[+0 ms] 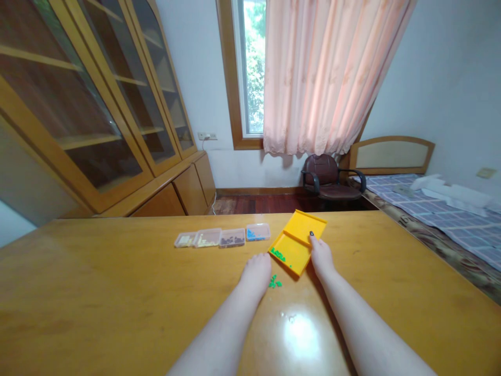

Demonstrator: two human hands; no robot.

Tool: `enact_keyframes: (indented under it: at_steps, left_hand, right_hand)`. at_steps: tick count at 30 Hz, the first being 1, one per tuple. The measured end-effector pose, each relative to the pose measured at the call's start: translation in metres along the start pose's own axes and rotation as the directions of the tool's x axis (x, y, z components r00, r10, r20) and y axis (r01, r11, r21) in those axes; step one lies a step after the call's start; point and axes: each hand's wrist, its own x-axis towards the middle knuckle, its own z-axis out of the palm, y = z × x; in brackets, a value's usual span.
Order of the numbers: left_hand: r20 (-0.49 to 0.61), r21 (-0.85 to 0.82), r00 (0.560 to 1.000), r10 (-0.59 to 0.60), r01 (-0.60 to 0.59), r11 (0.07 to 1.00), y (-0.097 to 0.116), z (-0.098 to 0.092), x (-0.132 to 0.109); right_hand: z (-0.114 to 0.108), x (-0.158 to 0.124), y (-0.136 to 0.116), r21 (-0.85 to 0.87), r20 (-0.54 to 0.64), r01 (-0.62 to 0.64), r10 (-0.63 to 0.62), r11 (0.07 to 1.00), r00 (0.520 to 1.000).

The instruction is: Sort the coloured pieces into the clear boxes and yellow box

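A yellow open plastic case with two shallow halves is tilted over the wooden table. My right hand grips its right edge, the dark-nailed thumb lying over the rim. Small green pieces gather in the left corner of the near half. Beside that corner is my left hand, with curled fingers; whether it holds anything is hidden. A small pile of green pieces lies on the table just right of the left hand.
Clear boxes stand in a row behind the left hand: one with blue pieces, one with dark pieces, and two with pale pieces. The wooden table ends before a brown chair and a bed.
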Motion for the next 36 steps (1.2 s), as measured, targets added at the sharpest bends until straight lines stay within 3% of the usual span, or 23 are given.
enact_keyframes:
  at_steps: [4, 8, 17, 23, 30, 36]
  left_hand:
    - [-0.015, -0.001, 0.999, 0.033, -0.033, 0.999, -0.001, -0.004, -0.002]
    - [-0.068, 0.007, 0.998, -0.016, 0.016, 1.000, -0.003, -0.007, -0.005]
    - [0.054, 0.040, 0.998, -0.037, 0.035, 0.999, 0.002, -0.005, -0.001]
    - [0.071, 0.015, 0.996, -0.053, 0.052, 0.999, 0.002, -0.005, 0.000]
    - [-0.084, -0.048, 0.996, 0.028, -0.032, 0.998, 0.004, -0.013, 0.004]
    - [-0.132, -0.119, 0.991, -0.028, 0.012, 0.993, -0.003, -0.015, 0.007]
  right_hand:
    - [0.001, -0.002, -0.002, 0.014, -0.004, -0.014, 0.014, 1.000, 1.000]
    - [0.001, -0.002, -0.002, 0.016, 0.011, -0.018, 0.018, 1.000, 1.000]
    - [-0.001, 0.002, 0.001, -0.038, -0.010, -0.007, 0.007, 0.999, 1.000]
    - [-0.001, -0.001, -0.003, -0.047, -0.015, -0.021, 0.020, 0.999, 1.000]
    - [0.007, -0.011, -0.007, 0.031, 0.075, -0.008, 0.005, 0.999, 0.997]
    - [0.007, -0.010, -0.007, 0.061, 0.091, 0.002, -0.007, 0.998, 0.996]
